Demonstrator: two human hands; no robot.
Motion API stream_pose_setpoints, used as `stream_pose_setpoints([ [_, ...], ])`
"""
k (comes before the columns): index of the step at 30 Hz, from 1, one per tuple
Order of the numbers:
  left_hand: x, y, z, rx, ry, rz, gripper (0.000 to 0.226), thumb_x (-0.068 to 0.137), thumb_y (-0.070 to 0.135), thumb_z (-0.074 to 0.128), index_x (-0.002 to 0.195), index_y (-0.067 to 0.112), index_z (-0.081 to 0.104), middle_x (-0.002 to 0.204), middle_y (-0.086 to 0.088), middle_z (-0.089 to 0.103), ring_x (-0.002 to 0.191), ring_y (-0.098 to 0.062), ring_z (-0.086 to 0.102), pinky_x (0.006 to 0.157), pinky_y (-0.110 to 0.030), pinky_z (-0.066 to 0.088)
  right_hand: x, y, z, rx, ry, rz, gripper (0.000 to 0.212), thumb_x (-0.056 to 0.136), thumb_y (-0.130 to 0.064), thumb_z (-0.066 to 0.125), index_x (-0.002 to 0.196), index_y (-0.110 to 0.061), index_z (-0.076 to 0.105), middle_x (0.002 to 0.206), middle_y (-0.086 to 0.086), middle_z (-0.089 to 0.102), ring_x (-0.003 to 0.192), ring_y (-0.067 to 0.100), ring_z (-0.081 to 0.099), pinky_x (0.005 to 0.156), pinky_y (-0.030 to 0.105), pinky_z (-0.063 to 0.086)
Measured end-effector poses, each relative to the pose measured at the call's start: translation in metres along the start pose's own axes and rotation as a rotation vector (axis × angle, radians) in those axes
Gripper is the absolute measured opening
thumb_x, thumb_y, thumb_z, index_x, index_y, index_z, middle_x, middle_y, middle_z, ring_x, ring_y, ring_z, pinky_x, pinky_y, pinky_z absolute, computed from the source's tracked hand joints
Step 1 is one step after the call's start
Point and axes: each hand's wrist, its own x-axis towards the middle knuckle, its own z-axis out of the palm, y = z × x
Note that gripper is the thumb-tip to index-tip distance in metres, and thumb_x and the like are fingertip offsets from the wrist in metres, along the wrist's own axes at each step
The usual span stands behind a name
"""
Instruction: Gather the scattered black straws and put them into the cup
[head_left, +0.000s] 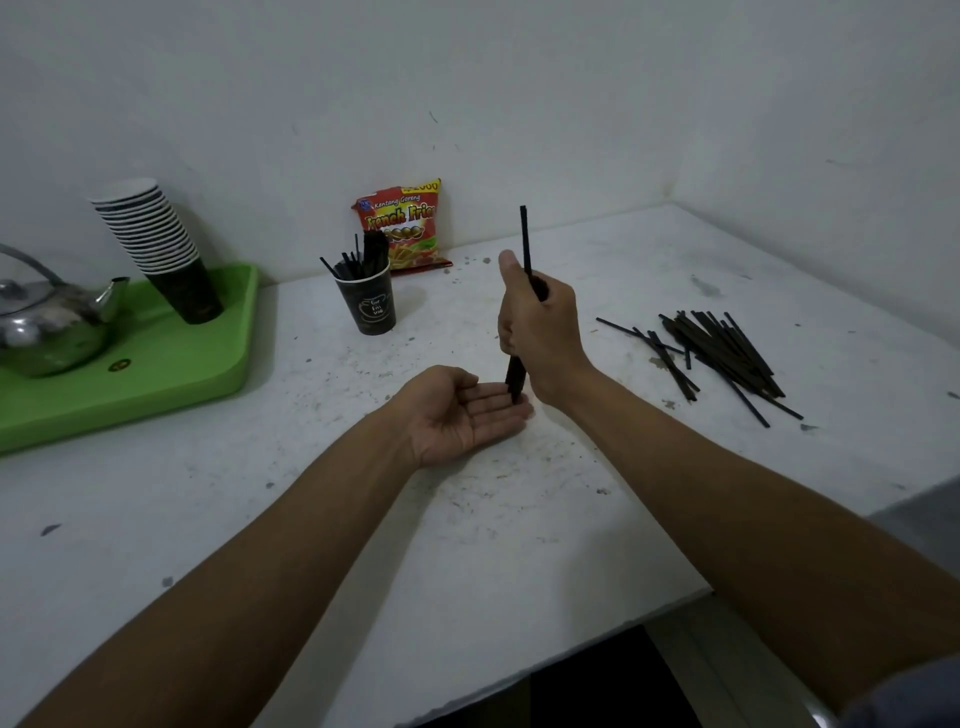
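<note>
Left hand (467, 410): open, palm up, lying flat on the table near the middle, likely as a stop for squaring up straw ends.
Right hand (540, 332): closed around a bundle (517, 376) of black straws, held upright with the lower ends touching the left fingers; one straw sticks up well above the fist (not yet levelled, I judge).
Table (467, 545): white, matt, scuffed and speckled with dark marks.
Loose straws (722, 353): thin, straight, stiff-looking black sticks in a crossed heap at right, beyond the right wrist, still to be gathered.
Cup (371, 304): dark paper, tapered, with a pale printed mark, upright left of the hands and farther off; it already holds some straws, leaning on the rim.
Tray (208, 374): glossy green plastic, far left, carrying a shiny metal kettle (47, 332) and a leaning stack of cups (156, 244).
Snack bag (402, 226): crinkly red and yellow foil, propped against the far wall just behind the cup.
</note>
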Motion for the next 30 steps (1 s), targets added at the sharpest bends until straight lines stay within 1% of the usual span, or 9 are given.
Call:
stream_pose_setpoints([
  [4,-0.004,0.007,-0.004,-0.025,-0.002,0.026,0.040,0.107,0.013,0.031,0.118,-0.015,0.058,0.115,-0.035,0.068,0.113,-0.045,0.065,0.098,-0.052,0.051,-0.002,0.006,0.010,-0.031,-0.054,-0.006,0.052,0.102,-0.037,0.060,0.058,-0.011,0.047,0.047,0.003,0.045,0.042,0.019,0.046,0.049,0.030,0.044],
  [7,-0.005,0.007,-0.005,-0.026,-0.009,0.037,0.037,0.106,0.011,0.031,0.103,-0.013,0.060,0.101,-0.033,0.071,0.111,-0.043,0.066,0.104,-0.050,0.049,-0.004,0.010,0.012,-0.030,-0.052,-0.043,0.041,0.100,-0.029,0.065,0.068,-0.007,0.053,0.049,0.006,0.051,0.043,0.019,0.051,0.051,0.031,0.049],
  [9,-0.005,0.006,-0.006,-0.035,-0.010,0.027,0.037,0.106,0.011,0.032,0.102,-0.012,0.061,0.103,-0.033,0.071,0.119,-0.043,0.064,0.106,-0.050,0.048,-0.003,0.010,0.013,-0.031,-0.027,-0.074,0.036,0.101,-0.027,0.064,0.074,-0.006,0.052,0.049,0.006,0.051,0.044,0.020,0.051,0.051,0.031,0.050],
  [13,-0.004,0.006,-0.006,-0.061,-0.024,0.011,0.037,0.106,0.012,0.033,0.106,-0.012,0.060,0.115,-0.032,0.069,0.120,-0.043,0.063,0.104,-0.051,0.050,-0.002,0.008,0.016,-0.037,0.006,-0.105,0.031,0.103,-0.029,0.060,0.081,-0.009,0.052,0.052,0.006,0.056,0.048,0.021,0.060,0.057,0.036,0.058],
  [15,-0.004,0.005,-0.006,-0.065,-0.031,0.006,0.036,0.106,0.012,0.032,0.111,-0.012,0.059,0.117,-0.032,0.068,0.120,-0.043,0.063,0.102,-0.051,0.051,-0.003,0.007,0.017,-0.029,0.015,-0.105,0.032,0.103,-0.030,0.060,0.079,-0.010,0.052,0.053,0.008,0.060,0.052,0.024,0.066,0.060,0.040,0.059],
  [19,-0.004,0.005,-0.005,-0.069,-0.030,0.011,0.037,0.106,0.013,0.032,0.110,-0.011,0.060,0.113,-0.031,0.070,0.116,-0.043,0.065,0.099,-0.051,0.052,-0.004,0.007,0.018,-0.014,0.066,-0.085,0.037,0.097,-0.032,0.070,0.067,-0.012,0.060,0.057,0.005,0.065,0.061,0.024,0.073,0.059,0.034,0.057],
  [24,-0.003,0.005,-0.007,-0.078,-0.037,0.010,0.037,0.106,0.013,0.032,0.112,-0.010,0.060,0.121,-0.032,0.067,0.121,-0.042,0.063,0.104,-0.050,0.050,-0.005,0.006,0.019,0.025,0.091,-0.071,0.034,0.094,-0.030,0.073,0.072,-0.007,0.061,0.061,0.006,0.066,0.053,0.019,0.067,0.054,0.029,0.054],
  [26,-0.002,0.005,-0.008,-0.078,-0.035,0.010,0.037,0.106,0.013,0.032,0.110,-0.011,0.059,0.121,-0.032,0.066,0.122,-0.042,0.062,0.105,-0.050,0.049,-0.005,0.008,0.018,0.021,0.068,-0.085,0.035,0.095,-0.027,0.073,0.076,-0.006,0.052,0.056,0.006,0.058,0.048,0.017,0.057,0.051,0.028,0.051],
  [30,0.002,0.004,-0.009,-0.042,-0.026,-0.005,0.040,0.106,0.014,0.031,0.110,-0.013,0.060,0.121,-0.034,0.066,0.121,-0.045,0.062,0.104,-0.052,0.049,-0.001,0.011,0.018,-0.041,0.032,-0.097,0.043,0.095,-0.025,0.071,0.067,-0.011,0.042,0.053,0.006,0.038,0.044,0.016,0.037,0.047,0.027,0.036],
])
